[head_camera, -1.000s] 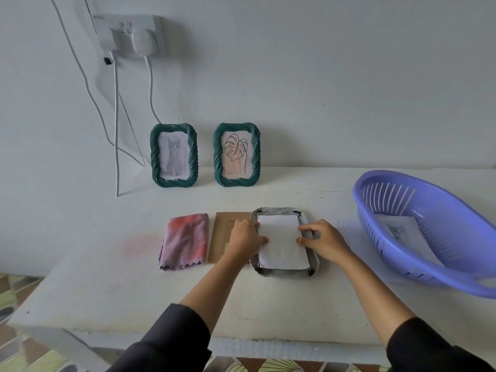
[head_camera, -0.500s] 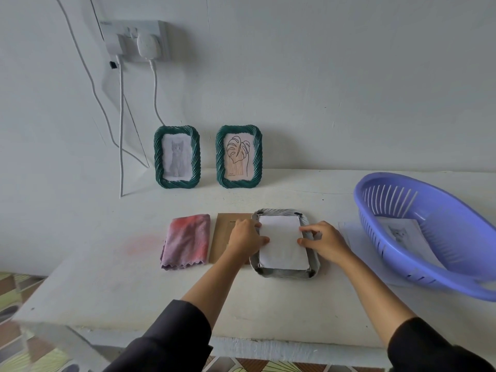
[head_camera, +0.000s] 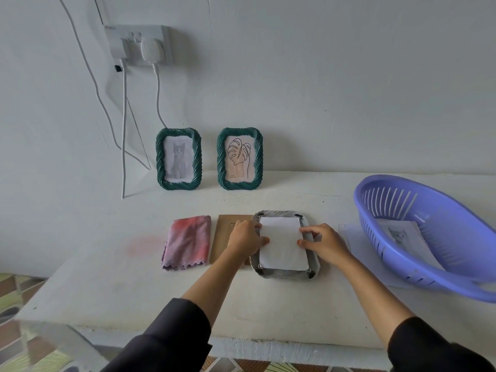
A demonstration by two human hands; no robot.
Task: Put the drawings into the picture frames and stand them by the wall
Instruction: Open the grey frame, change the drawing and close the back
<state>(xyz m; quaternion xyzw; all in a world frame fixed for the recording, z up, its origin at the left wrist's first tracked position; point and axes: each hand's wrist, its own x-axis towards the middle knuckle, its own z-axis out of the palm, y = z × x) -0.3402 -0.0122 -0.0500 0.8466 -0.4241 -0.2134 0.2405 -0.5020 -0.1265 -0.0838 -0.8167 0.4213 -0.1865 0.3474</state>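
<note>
**White table, third frame: drawing seated, hands barely moved**

Left hand [head_camera: 245, 237] and right hand [head_camera: 323, 241] pinched the left and right edges of the drawing [head_camera: 281, 248]. Fingers were curled and thumbs sat on its blank back, in the same spots as a second ago. Only the view had shifted slightly.

The drawing lay face down inside the grey frame [head_camera: 288, 276], which was itself face down near the middle of the table [head_camera: 120, 285]. My read: they were still squaring it up, and the back was not yet closed.

The brown backing board [head_camera: 221, 237] lay touching the frame's left side, partly under the left hand, with a pink cloth [head_camera: 188, 241] just beside it.

Two green frames, cat [head_camera: 179, 158] and leaf [head_camera: 239, 158], stood filled against the wall [head_camera: 335, 89].

The purple basket [head_camera: 418, 273] on the right held one more cat drawing [head_camera: 402, 234]. Loose paper [head_camera: 349, 237] lay partly under it.
</note>
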